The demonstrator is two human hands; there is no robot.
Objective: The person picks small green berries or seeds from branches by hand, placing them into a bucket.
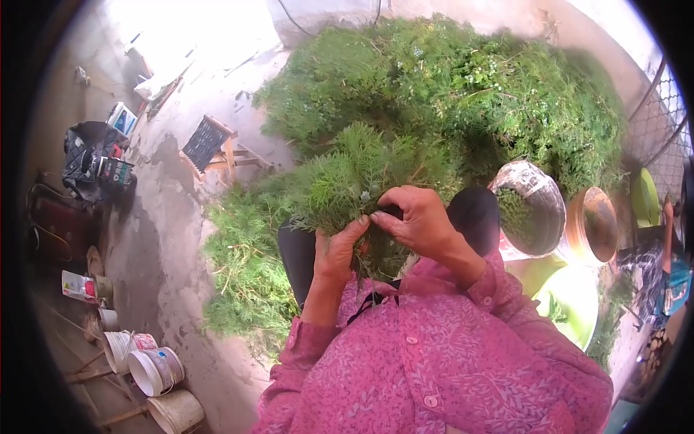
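Observation:
A leafy evergreen sprig (343,177) with flat, scaly, cypress-like foliage is held up in front of my lap. My left hand (338,253) is closed around its lower part, thumb pointing up toward the tips of my other fingers. Bent in a pinch, my right hand (423,220) meets the sprig beside the left thumb; what lies between its fingertips is hidden. Just above the fingers shows a small pale bluish cone (365,196). More green foliage hangs below my hands, between my knees.
A large heap of cut evergreen branches (448,87) lies ahead, spreading to the left of my legs. On the right stand a white bucket (531,210) holding small green pieces, a brown bucket (594,224) and a lime-green basin (571,304). A small wooden stool (210,148) and several pails (155,370) are left.

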